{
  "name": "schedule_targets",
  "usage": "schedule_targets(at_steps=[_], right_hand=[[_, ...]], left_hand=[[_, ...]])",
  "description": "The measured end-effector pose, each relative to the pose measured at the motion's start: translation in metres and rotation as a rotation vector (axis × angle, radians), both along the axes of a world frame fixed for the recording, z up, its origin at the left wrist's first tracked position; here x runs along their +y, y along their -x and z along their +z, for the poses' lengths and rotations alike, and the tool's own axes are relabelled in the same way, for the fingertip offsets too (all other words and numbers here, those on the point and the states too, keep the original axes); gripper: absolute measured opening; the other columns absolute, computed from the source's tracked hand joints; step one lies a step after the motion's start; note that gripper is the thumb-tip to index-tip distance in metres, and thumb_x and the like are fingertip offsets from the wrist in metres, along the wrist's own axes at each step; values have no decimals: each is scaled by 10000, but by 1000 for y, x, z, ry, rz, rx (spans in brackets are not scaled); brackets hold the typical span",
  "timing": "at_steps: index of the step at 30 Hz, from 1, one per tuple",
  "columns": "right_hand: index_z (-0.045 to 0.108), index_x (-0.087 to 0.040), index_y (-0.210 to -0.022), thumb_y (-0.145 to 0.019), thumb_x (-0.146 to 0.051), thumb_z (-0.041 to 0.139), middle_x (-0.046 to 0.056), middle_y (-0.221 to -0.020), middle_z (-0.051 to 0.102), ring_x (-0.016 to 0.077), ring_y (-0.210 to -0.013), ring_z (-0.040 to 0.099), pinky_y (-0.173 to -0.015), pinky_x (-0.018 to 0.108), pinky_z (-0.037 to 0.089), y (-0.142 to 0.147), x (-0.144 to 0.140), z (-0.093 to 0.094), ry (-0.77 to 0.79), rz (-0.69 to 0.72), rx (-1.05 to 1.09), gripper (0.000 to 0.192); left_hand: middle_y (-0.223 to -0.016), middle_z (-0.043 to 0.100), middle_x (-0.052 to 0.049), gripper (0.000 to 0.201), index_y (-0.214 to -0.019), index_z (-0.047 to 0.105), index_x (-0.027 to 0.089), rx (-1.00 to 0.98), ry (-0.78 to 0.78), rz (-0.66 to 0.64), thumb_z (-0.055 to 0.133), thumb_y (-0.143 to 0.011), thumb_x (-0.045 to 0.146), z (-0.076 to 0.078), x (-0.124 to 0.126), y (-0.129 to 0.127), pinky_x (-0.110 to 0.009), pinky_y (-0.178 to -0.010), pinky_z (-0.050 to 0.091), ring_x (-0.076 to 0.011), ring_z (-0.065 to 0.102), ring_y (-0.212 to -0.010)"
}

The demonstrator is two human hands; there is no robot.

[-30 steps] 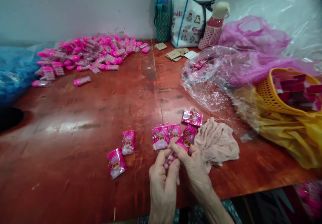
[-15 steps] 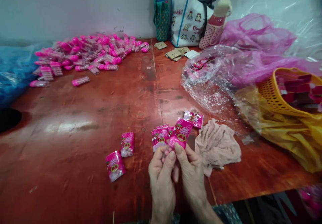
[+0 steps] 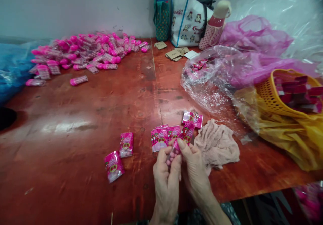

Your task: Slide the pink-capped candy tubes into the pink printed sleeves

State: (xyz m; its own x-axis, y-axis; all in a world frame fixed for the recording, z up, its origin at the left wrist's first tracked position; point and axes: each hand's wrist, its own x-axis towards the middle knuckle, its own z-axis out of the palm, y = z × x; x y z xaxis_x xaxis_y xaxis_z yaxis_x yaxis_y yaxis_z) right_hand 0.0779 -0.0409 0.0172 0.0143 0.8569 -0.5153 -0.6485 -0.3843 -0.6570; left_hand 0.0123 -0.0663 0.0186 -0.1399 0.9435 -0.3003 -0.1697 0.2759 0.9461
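- My red-brown wooden table (image 3: 75, 117) runs back to a pale wall (image 3: 75, 6).
- Both my left hand (image 3: 166, 179) and right hand (image 3: 195, 169) pinch one pink candy packet (image 3: 174, 152) near the front edge.
- Loose packets (image 3: 161, 139), a beige cloth (image 3: 217, 144), a yellow basket (image 3: 272, 97) and a far pink heap (image 3: 83, 51) surround it.

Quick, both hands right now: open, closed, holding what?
Left hand: closed on the clear tube of pink candies.
Right hand: closed, pinching a pink sachet at the tube's top.
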Motion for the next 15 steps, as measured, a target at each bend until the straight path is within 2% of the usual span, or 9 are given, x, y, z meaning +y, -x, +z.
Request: schedule_targets(at_steps=[5, 10, 13, 15], right_hand=[[646, -149, -736, -710, -312, 700, -23, -590, 611, 72, -510, 540, -498, 160, 444, 9, -7, -1, 14, 40, -159, 174], [645, -175, -807, -770, -289, 647, -26, -650, 610, 79, -597, 546, -592, 177, 446, 10, -7, -4, -42, 50, -49, 120], [650, -188, -854, -792, -292, 620, -19, -691, 622, 92, -644, 557, -644, 193, 449, 2, -2, -2, -88, 95, -51, 125], [647, -191, -893, -799, -305, 608, -2, -769, 645, 105, -690, 570, -675, 206, 454, -7, 2, 0, -111, 121, -126, 152]], left_hand=[[-720, 555, 13, 115, -918, 574, 194, 95, -54, 83, 530, -826, 244, -5, -3, -2, -189, -605, 399, -102, 513, -644], [-879, 599, -33, 145, -938, 564, 184, -29, 4, 105, 538, -817, 260, -5, 7, -4, -239, -713, 434, -141, 557, -769], [-958, 611, -55, 210, -1015, 564, 197, 13, -21, 0, 540, -814, 251, -1, 10, 4, -265, -762, 434, -166, 572, -837], [-953, 619, -60, 187, -979, 598, 196, 104, -50, -86, 550, -804, 239, 2, 11, 14, -270, -768, 436, -180, 577, -849]])
